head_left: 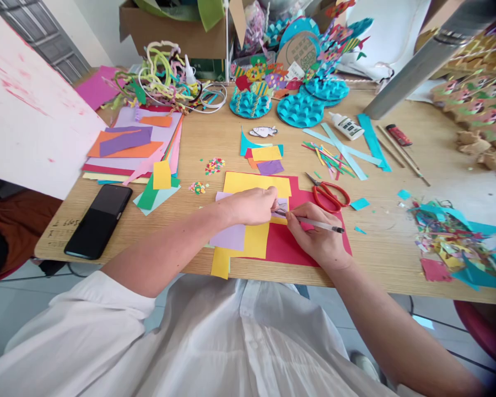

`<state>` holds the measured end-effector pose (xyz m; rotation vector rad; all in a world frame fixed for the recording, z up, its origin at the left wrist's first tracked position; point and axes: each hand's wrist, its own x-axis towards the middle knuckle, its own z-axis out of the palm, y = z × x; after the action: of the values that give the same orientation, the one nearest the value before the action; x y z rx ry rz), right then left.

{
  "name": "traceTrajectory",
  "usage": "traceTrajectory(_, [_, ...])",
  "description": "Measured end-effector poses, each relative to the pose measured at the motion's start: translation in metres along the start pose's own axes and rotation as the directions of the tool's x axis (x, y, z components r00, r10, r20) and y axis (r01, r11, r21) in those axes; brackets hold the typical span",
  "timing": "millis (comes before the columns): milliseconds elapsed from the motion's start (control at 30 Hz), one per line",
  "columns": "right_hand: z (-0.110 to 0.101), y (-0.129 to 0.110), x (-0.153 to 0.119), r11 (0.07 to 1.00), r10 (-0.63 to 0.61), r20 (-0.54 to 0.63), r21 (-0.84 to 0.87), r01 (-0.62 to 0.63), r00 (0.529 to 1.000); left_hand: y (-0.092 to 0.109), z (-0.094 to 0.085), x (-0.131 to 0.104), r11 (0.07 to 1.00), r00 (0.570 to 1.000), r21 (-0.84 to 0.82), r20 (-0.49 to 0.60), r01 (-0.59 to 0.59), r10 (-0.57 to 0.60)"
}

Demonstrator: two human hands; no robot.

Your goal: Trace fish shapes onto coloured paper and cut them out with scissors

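In the head view my right hand (316,236) is closed around a slim white pen (320,223) with a black end. The pen's tip meets a small lilac paper (280,205) bearing dark lines. My left hand (254,206) lies against the same paper with curled fingers; whatever they pinch is hidden. Under both hands are yellow paper (256,242) and a red sheet (291,245). A larger lilac piece (227,237) sits beneath my left wrist. Red-handled scissors (330,196) rest just beyond my right hand.
A phone (98,221) lies at the left, near stacked coloured paper (128,144). Behind are blue paper plates (300,109), a glue bottle (346,126) and a cut-out fish (263,132). Paper scraps (458,242) cover the right side. A grey pole (421,63) rises at back right.
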<state>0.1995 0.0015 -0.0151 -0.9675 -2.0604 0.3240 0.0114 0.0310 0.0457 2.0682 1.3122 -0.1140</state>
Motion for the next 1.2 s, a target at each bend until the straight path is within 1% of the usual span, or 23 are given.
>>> traceTrajectory(200, [0.001,0.000,0.000,1.000,-0.002,-0.003,0.000,0.002,1.000,0.001,0.001,-0.003,1.000,1.000,0.026,-0.010,-0.001,0.002])
traceTrajectory(300, [0.001,0.001,-0.001,1.000,0.009,0.000,0.010,-0.009,1.000,0.001,0.004,-0.004,0.999,0.999,0.033,-0.029,-0.016,0.017])
traceTrajectory(367, [0.000,0.001,-0.002,0.999,0.033,-0.023,0.029,-0.032,0.999,0.001,0.007,-0.005,0.999,0.998,0.045,-0.052,-0.018,0.020])
traceTrajectory(433, [0.000,0.002,-0.003,0.994,0.093,-0.085,0.066,-0.088,0.992,0.001,0.011,-0.007,0.998,0.996,0.060,-0.083,-0.015,0.020])
traceTrajectory(500, [-0.001,0.002,-0.003,0.974,0.204,-0.170,0.137,-0.181,0.964,0.001,0.016,-0.010,0.996,0.993,0.083,-0.115,-0.016,0.026])
traceTrajectory(567, [-0.003,0.003,0.001,0.921,0.350,-0.229,0.262,-0.289,0.908,0.002,0.020,-0.014,0.992,0.990,0.121,-0.133,-0.021,0.037])
traceTrajectory(600, [-0.005,0.003,0.003,0.878,0.426,-0.233,0.338,-0.338,0.874,0.002,0.022,-0.016,0.989,0.990,0.145,-0.137,-0.019,0.039])
traceTrajectory(633, [-0.006,0.004,0.007,0.829,0.494,-0.216,0.409,-0.381,0.842,0.003,0.024,-0.019,0.986,0.989,0.168,-0.139,-0.016,0.040])
traceTrajectory(700, [-0.010,0.004,0.015,0.724,0.586,-0.123,0.523,-0.450,0.801,0.005,0.028,-0.023,0.978,0.988,0.210,-0.149,-0.007,0.039])
traceTrajectory(800, [-0.014,0.005,0.032,0.605,0.620,0.076,0.587,-0.538,0.781,0.009,0.034,-0.028,0.966,0.986,0.257,-0.161,-0.003,0.046])
traceTrajectory(867, [-0.012,0.004,0.044,0.563,0.601,0.183,0.595,-0.574,0.778,0.010,0.039,-0.029,0.960,0.985,0.280,-0.163,-0.002,0.050])
traceTrajectory(933, [-0.006,0.003,0.057,0.560,0.564,0.248,0.586,-0.586,0.787,0.010,0.043,-0.029,0.954,0.985,0.299,-0.166,-0.003,0.055])
traceTrajectory(1000, [0.003,0.000,0.067,0.580,0.534,0.291,0.557,-0.594,0.794,0.010,0.047,-0.029,0.950,0.982,0.311,-0.177,-0.009,0.067])
traceTrajectory(1067, [0.013,-0.002,0.074,0.598,0.534,0.325,0.507,-0.620,0.781,0.009,0.048,-0.030,0.947,0.977,0.320,-0.193,-0.020,0.086])
traceTrajectory(1133, [0.022,-0.002,0.074,0.631,0.547,0.334,0.437,-0.641,0.767,0.009,0.047,-0.030,0.947,0.973,0.321,-0.205,-0.032,0.103])
traceTrajectory(1200, [0.028,0.000,0.070,0.687,0.551,0.316,0.353,-0.635,0.772,0.010,0.046,-0.031,0.949,0.970,0.312,-0.209,-0.050,0.121])
